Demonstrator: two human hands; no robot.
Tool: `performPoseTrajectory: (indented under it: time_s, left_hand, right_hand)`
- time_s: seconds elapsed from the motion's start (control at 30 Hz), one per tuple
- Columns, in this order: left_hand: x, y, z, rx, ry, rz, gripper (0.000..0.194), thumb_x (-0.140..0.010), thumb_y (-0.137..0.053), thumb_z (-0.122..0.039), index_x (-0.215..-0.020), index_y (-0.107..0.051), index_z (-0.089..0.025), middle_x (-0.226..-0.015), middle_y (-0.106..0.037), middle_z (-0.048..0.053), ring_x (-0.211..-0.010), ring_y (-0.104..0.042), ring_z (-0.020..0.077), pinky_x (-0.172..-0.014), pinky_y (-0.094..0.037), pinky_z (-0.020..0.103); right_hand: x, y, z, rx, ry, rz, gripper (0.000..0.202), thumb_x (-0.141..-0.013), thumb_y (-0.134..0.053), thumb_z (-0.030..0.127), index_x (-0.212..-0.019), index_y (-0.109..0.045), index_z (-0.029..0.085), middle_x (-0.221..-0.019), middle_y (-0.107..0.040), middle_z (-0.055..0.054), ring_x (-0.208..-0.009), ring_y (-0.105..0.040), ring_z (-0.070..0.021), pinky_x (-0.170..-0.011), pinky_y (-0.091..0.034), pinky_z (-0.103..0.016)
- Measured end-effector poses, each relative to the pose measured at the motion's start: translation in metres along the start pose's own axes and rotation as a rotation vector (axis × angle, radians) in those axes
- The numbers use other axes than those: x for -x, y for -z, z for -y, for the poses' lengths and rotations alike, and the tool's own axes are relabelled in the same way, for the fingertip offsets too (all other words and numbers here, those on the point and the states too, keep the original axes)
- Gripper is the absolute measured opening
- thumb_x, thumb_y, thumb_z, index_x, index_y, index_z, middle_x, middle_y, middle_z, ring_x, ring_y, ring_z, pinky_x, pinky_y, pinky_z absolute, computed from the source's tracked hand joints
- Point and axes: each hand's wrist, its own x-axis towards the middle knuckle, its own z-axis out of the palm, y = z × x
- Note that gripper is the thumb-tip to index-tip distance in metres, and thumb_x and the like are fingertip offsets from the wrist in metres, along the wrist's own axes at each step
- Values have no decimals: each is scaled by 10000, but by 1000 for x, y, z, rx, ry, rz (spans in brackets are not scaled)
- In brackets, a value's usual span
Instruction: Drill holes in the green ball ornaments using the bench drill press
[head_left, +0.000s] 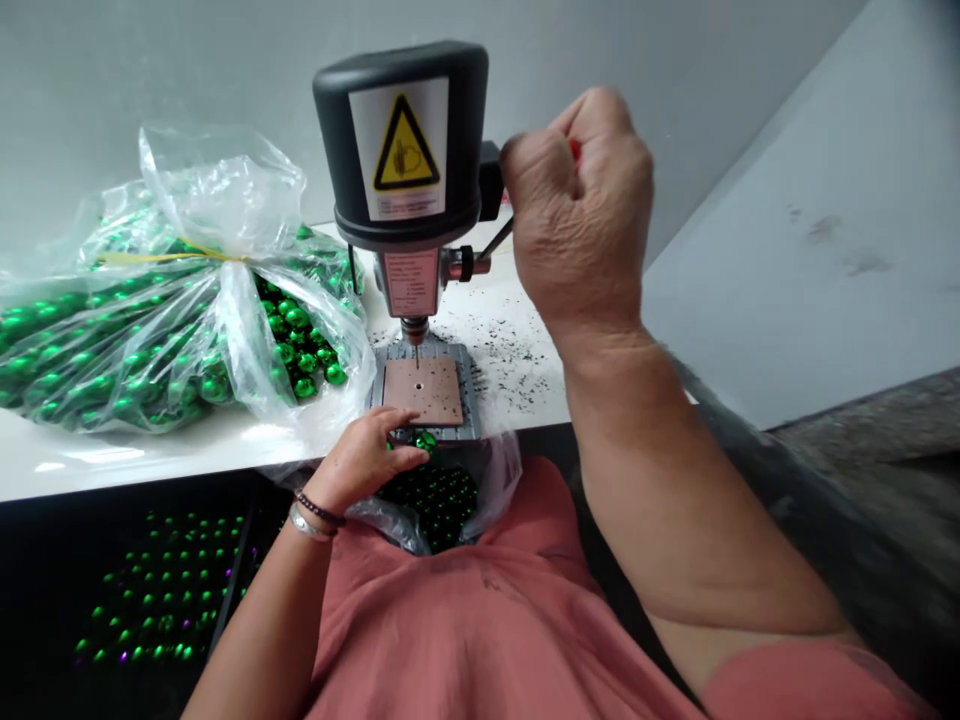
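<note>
My right hand [589, 210] is closed in a fist around the lever handle of a small bench drill press [401, 150]; a bit of red shows between the fingers. At the front edge of the press, my left hand [369, 455] curves its thumb and fingers around a shiny green ball [425, 441]. A little more green shows inside that hand, partly hidden. The thin drill bit [417, 355] points down, above a brown square plate [442, 395] with a small hole. No ball sits on that hole.
A clear plastic bag [225, 200] of green balls, tied with a yellow band, lies left of the press. Dark shavings [517, 350] litter the white table [90, 455]. An open bag [499, 480] of green balls rests at my lap. More balls [165, 590] show lower left.
</note>
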Motion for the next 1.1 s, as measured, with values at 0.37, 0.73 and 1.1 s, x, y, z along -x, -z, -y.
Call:
performPoseTrajectory:
  time_s: [0.37,0.73,1.1]
  left_hand:
    - [-4,1,-14,1359,437,-247,393,-710,-576,-555,-719,-535,-164,-663,-561,6,-647,-568,138,-590,-497,291]
    - [-5,-9,-4,388,147,-346,404,-611,-669,-183,-1007,-589,-157,-927,-604,54,-860,-583,180,-835,-464,352]
    - [-15,0,7,-44,-2,-287,321,-714,-606,-331,-988,-558,-171,-849,-613,35,-721,-577,147,-681,-464,279]
  right_hand:
    - [10,7,-1,-135,68,48,179,-795,-418,236,-662,-306,196,-560,-272,65,-566,-247,-55,-575,-284,-183]
    - [12,10,0,-125,59,51,188,-794,-429,279,-665,-319,197,-575,-301,44,-565,-297,-68,-553,-276,-193]
    - [13,10,-1,-80,49,72,224,-819,-427,333,-673,-316,204,-581,-318,58,-529,-291,-53,-551,-304,-207]
